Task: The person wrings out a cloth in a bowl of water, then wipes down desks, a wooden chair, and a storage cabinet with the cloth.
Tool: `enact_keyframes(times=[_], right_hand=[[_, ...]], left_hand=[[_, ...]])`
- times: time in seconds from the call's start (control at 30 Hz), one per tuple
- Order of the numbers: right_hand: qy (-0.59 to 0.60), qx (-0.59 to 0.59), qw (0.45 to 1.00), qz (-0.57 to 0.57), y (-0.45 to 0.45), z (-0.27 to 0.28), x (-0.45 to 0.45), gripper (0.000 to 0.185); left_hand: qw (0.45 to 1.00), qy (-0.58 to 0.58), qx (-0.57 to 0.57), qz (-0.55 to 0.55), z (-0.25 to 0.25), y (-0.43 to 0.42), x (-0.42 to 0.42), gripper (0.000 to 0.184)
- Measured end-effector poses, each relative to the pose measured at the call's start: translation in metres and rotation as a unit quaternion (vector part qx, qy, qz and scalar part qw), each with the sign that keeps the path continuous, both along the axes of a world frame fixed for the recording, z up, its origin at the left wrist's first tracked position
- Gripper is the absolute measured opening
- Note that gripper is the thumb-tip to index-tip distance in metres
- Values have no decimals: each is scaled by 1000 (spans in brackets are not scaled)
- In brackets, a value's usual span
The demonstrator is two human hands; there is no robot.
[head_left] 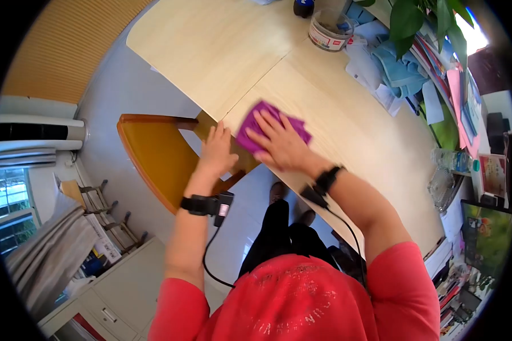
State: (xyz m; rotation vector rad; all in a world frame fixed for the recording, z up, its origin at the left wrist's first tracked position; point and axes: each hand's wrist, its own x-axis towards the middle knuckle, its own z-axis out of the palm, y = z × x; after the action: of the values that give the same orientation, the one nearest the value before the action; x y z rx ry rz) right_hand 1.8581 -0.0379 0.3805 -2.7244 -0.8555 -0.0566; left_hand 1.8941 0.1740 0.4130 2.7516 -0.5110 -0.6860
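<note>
Purple rumpled cloth [248, 124] lies beneath the right hand [281, 143].

Purple fabric cloth [247, 123]: under the bare right hand [284, 145], on the pale wooden table [347, 148], at its near edge
Bare left hand [216, 154]: left of that cloth
Yellow wood-framed chair [152, 152]: left of the table
Clear round plastic tub [329, 38]: on the table's far part

Red shirt [287, 295]: glittery capitals in an arc, an "N" or so legible, the wording not;
Clear tub [327, 41]: red-and-white label, print too small to read;
Left wrist device [224, 208]: white sticker, unreadable;
Dark bottle [304, 8]: pale marking, unreadable
</note>
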Motion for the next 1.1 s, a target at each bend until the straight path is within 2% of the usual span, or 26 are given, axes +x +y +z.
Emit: enact_keyframes(times=[0.03,0.07,0.1,0.13,0.17,0.2,0.23,0.33,0.43,0.53,0.63,0.73,0.8,0.87,0.93,1.0,1.1], right_hand=[[21,-2,1000,3,-8,10,-30,59],[44,-1,999,7,-17,19,-62,59],[72,-9,997,-14,-25,26,-91,58],[99,-15,994,-36,-31,31,-116,57],[108,-29,992,-59,-37,30,-139,57],[117,-43,989,-83,-36,32,-152,58],[134,-30,985,-102,-32,32,-155,58],[66,-38,989,-127,-4,13,-119,59],[-14,4,996,-88,43,-5,-29,58],[-54,26,993,-102,96,-23,55,55],[-39,21,992,-114,117,-25,82,53],[-70,-22,995,-73,90,-21,31,53],[-43,-30,997,-50,55,-7,-28,55],[-19,-17,996,-82,15,-6,-90,56],[25,-21,991,-134,-23,0,-154,56],[88,19,975,-201,-57,15,-223,55],[88,-18,923,-374,-102,13,-323,61]], left_hand=[[998,-17,-58,-2,13,10,5,72],[988,-53,-142,42,30,23,5,65],[980,-89,-154,92,51,35,5,62],[971,-197,-117,69,46,65,8,62],[951,-277,-106,90,74,71,5,60],[937,-323,-32,132,70,98,3,64],[918,-354,-8,180,57,125,-4,69],[908,-298,0,294,28,172,-25,76],[882,-141,-198,404,25,159,-30,77],[853,-126,-282,421,19,157,-28,77],[829,-98,-353,422,9,160,-28,73],[832,-97,-348,421,-1,172,-28,70],[831,-102,-334,433,6,164,-30,66],[837,-90,-323,432,9,164,-28,64],[839,-89,-327,426,-13,191,-17,61],[854,-42,-381,353,-9,196,-14,56],[841,-14,-357,407,3,184,-13,51]])
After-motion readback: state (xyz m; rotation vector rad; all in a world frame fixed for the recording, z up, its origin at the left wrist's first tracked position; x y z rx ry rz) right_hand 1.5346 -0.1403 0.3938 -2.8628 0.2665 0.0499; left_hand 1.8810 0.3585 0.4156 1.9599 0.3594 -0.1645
